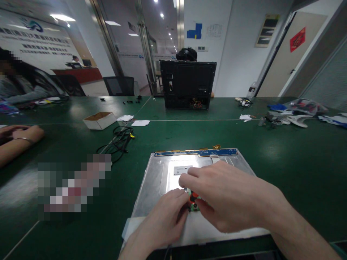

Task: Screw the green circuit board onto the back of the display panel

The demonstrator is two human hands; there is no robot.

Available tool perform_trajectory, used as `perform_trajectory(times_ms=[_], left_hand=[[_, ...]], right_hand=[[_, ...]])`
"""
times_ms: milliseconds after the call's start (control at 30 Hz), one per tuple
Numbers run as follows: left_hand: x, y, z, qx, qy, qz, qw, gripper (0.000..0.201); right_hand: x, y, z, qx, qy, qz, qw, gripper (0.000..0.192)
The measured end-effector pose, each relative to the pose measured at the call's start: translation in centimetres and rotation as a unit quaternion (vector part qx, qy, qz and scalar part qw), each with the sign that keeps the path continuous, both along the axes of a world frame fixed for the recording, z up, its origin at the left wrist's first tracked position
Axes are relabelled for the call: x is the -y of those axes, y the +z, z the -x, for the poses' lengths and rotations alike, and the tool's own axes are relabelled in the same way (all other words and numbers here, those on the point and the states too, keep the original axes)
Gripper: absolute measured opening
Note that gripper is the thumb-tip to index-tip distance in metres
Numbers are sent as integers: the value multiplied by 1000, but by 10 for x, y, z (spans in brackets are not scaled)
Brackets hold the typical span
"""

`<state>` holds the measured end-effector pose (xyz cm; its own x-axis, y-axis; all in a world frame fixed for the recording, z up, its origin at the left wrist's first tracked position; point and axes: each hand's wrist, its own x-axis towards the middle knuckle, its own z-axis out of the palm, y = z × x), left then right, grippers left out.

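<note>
A silver display panel lies flat on the table in front of me, with a narrow blue circuit board along its far edge. My right hand is closed around a short red-and-black screwdriver, mostly covered by the fingers. It stands over a small green circuit board near the panel's middle. From the left, my left hand reaches in with bent fingers closed at that board's edge, close to the screwdriver. Its fingertips are partly hidden.
Black cables lie left of the panel, near an open cardboard box. A large black monitor housing stands upright at the back. Plastic bags and parts lie at far right. Another person's hands rest at the left.
</note>
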<state>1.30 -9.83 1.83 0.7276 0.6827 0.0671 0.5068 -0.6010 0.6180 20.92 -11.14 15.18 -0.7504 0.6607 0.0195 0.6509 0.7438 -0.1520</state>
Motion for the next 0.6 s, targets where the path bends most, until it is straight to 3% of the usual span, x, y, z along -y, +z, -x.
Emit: perform_trajectory(times_ms=[300,600], left_hand=[[1,2,-1,-14,9,-8,1000,12],[2,2,-1,12,-6,1,1000,19]], right_hand=[[-2,-1,1,-1,-6,-15,1000,8],[-3,-2,5,9,-47,-43,998,7]])
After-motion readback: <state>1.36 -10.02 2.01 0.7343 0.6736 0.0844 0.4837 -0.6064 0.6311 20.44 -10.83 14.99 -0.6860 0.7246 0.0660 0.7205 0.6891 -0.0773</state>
